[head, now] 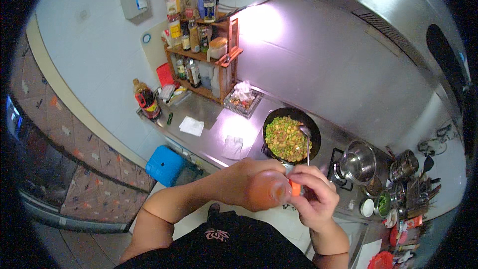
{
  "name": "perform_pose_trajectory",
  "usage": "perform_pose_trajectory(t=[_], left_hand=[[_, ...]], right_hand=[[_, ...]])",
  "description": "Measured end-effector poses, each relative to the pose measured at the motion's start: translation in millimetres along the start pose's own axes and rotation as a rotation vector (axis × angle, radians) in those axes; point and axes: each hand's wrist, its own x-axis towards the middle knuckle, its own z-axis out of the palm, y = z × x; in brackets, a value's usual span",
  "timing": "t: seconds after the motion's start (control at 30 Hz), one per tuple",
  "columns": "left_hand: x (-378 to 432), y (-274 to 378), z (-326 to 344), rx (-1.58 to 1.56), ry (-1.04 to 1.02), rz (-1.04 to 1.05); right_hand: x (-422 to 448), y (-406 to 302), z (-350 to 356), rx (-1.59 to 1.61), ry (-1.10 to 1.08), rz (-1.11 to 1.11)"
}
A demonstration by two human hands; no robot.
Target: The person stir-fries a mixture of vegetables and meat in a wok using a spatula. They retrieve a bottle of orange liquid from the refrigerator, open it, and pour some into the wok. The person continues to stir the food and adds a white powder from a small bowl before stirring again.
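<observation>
My left hand (244, 179) grips a clear bottle (263, 196) of orange-red tint in front of my chest. The bottle is tilted, with its neck towards my right hand (317, 198). Thumb and fingers of the right hand pinch an orange cap (295, 187) right at the bottle's mouth; I cannot tell whether it is attached. Beyond my hands, a black wok (316, 134) sits on the stove, full of diced food (285, 138) in green, yellow and brown. A metal ladle (308, 151) rests in it, its handle pointing towards me.
Left of the wok stands a glass tray (242, 110) with scraps and crumpled tissue. A wooden rack (224, 63) of seasoning bottles stands behind the counter, near a large dark sauce bottle (148, 102). To the right are a steel bowl (358, 162), a small white bowl (367, 207) and stacked pots (403, 166).
</observation>
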Motion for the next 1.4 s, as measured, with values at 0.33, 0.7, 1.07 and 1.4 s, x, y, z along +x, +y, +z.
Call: perform_pose_trajectory(t=[0.33,0.7,1.07,1.4], left_hand=[[-55,-108,46,-0.224,-0.266,-0.386],[-71,-100,49,-0.123,0.049,-0.403],[-106,-144,-47,-0.085,-0.056,-0.405],[-138,-189,-137,-0.030,0.029,-0.401]], right_hand=[[9,13,-8,-0.244,-0.710,-0.263],[8,25,31,-0.350,-0.788,0.126],[41,59,114,-0.491,-0.673,-0.016],[101,83,214,-0.736,-0.739,0.205]])
